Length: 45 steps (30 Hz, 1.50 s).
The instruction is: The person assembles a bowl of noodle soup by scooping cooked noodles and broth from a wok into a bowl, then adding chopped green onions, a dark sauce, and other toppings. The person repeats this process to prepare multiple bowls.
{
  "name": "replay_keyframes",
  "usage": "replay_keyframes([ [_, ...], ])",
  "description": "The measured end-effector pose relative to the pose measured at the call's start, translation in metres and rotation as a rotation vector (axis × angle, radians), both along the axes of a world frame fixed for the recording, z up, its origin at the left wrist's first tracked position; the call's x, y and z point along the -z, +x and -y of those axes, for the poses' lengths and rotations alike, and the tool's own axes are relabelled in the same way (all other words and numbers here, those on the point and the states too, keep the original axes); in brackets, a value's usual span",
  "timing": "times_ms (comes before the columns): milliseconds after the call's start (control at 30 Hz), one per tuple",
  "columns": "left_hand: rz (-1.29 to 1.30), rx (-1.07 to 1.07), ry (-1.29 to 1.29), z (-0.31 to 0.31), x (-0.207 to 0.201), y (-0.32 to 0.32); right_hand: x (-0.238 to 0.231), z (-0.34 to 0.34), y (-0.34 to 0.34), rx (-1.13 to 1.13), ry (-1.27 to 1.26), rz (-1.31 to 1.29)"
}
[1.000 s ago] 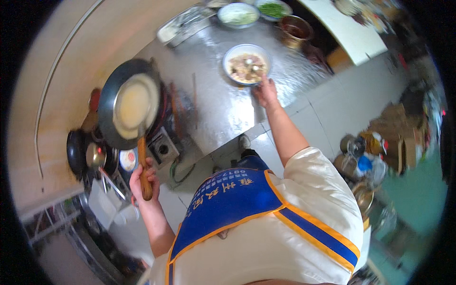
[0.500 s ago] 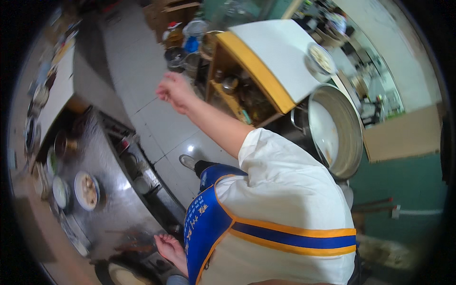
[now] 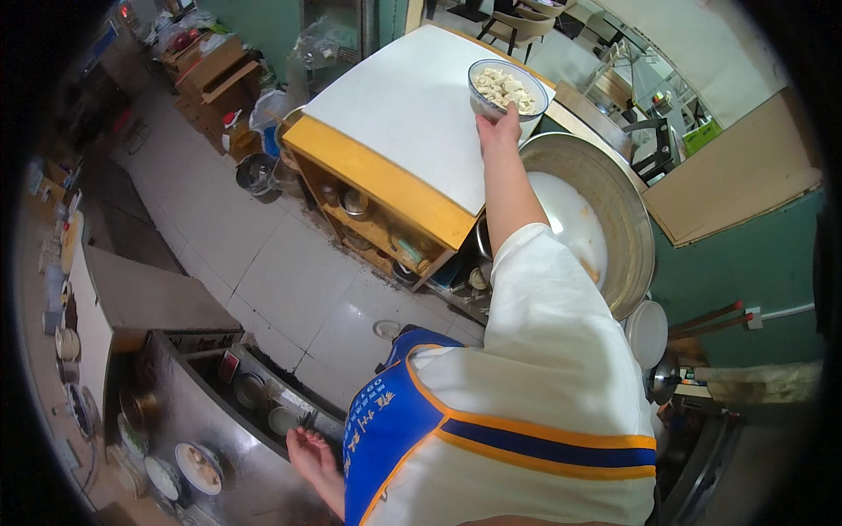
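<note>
At the far right corner of a white-topped cabinet [image 3: 395, 96] is a glass-like bowl [image 3: 507, 107] with a blue-lined rim, filled with pale chopped pieces. My right hand [image 3: 500, 131] grips its near side, thumb up at the rim and the other fingers mostly hidden beneath. Whether the bowl rests on the top or is slightly raised, I cannot tell. My left hand [image 3: 313, 454] hangs beside the steel counter [image 3: 254, 465], palm up and empty, its fingers loosely curled and apart. Close to my right forearm stands a large metal pot [image 3: 627, 254] holding whitish liquid.
Several bowls, among them a white one [image 3: 200, 467] with pale food, stand on the steel counter at lower left. Jars and pans fill the cabinet's open shelf [image 3: 377, 223]. A dark bucket [image 3: 257, 175] and cardboard boxes [image 3: 215, 79] sit on the tiled floor.
My right hand, empty over the floor before, has reached across to the bowl and taken hold of it. The view has swung right. My left hand stays low by the counter.
</note>
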<state>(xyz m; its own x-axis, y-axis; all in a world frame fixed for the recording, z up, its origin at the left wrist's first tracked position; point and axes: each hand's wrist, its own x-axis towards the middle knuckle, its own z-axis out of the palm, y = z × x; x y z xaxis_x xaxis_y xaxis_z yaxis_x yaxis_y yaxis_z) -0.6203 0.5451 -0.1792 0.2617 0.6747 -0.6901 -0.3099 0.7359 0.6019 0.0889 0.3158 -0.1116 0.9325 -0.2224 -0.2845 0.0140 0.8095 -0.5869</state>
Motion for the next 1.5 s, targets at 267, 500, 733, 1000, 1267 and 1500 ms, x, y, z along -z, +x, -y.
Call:
replay_keyframes([
  [267,-0.106,0.116,0.029,-0.018,0.014,0.071,0.013,-0.003,0.015,-0.158,0.047,0.167],
  [500,-0.281,-0.070,-0.029,-0.010,-0.006,0.080,-0.012,-0.092,-0.006,-0.679,0.142,0.389],
  [733,-0.210,-0.411,0.028,0.027,0.000,-0.010,-0.043,-0.253,-0.139,-1.217,0.151,0.385],
  [1000,0.111,-1.208,0.106,0.037,0.030,-0.205,0.002,-0.441,-0.455,-1.882,0.113,0.156],
  [1267,0.632,-1.170,0.463,0.010,-0.067,-0.265,-0.041,-0.496,-0.793,-2.463,0.141,0.208],
  [1500,0.338,-1.198,0.292,0.029,-0.097,-0.293,-0.058,-0.494,-1.020,-2.329,0.070,1.207],
])
